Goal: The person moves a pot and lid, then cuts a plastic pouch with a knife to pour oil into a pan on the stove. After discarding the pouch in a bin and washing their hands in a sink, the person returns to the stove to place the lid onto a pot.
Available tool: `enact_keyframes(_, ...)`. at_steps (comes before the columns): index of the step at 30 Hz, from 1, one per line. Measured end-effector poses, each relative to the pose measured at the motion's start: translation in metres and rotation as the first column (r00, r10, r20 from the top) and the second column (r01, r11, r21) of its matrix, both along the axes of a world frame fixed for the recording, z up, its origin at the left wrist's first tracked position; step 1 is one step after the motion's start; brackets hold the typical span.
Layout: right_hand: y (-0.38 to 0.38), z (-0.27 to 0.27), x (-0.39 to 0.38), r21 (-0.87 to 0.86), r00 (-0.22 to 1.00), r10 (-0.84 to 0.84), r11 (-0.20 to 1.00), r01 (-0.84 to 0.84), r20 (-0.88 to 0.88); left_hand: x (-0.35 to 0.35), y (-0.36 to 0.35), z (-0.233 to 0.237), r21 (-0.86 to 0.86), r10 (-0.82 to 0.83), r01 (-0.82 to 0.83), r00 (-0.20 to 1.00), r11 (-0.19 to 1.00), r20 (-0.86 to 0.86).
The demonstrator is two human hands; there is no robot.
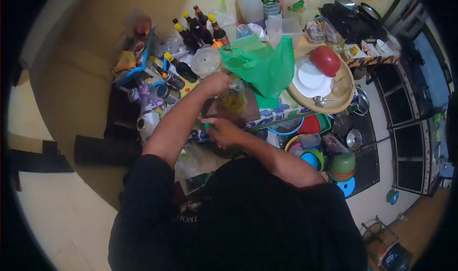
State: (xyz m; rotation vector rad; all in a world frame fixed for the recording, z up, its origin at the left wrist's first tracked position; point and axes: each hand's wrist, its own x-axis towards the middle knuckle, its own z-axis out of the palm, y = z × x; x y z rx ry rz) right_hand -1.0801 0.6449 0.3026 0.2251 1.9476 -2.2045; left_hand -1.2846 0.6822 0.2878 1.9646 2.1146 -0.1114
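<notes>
My left hand (219,84) is closed at the upper rim of a clear container (234,99) with yellowish contents, on a brown board (253,112). Nearer my body, my right hand (223,132) has its fingers closed around a small green object (208,126), too small to identify. Just beyond the container lies a crumpled green plastic bag (267,66). A round clear tub with a lid (206,61) stands past my left hand.
Dark bottles with yellow caps (198,30) stand at the back left. On the right, a round woven tray (347,97) holds plates, spoons and a red bowl (325,61). Lower right are basins and a green pot (342,166). A stove (355,20) stands at the back right.
</notes>
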Motion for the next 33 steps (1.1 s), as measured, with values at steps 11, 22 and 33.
enact_keyframes(11,0.117,-0.13,0.164,0.58,0.918,-0.397,0.744,0.333,-0.017,-0.011,-0.026,0.007,-0.055,-0.053,0.058,0.994,0.997,0.1)
enact_keyframes(22,0.113,-0.227,-0.028,0.912,0.946,-0.197,0.275,0.304,-0.256,0.008,-0.041,0.017,0.016,0.059,-0.059,0.996,0.998,-0.065)
enact_keyframes(33,0.101,-0.077,-0.052,0.417,0.781,-0.249,0.732,0.539,-0.572,-0.002,-0.052,-0.006,0.241,0.113,-0.129,0.99,0.962,0.081)
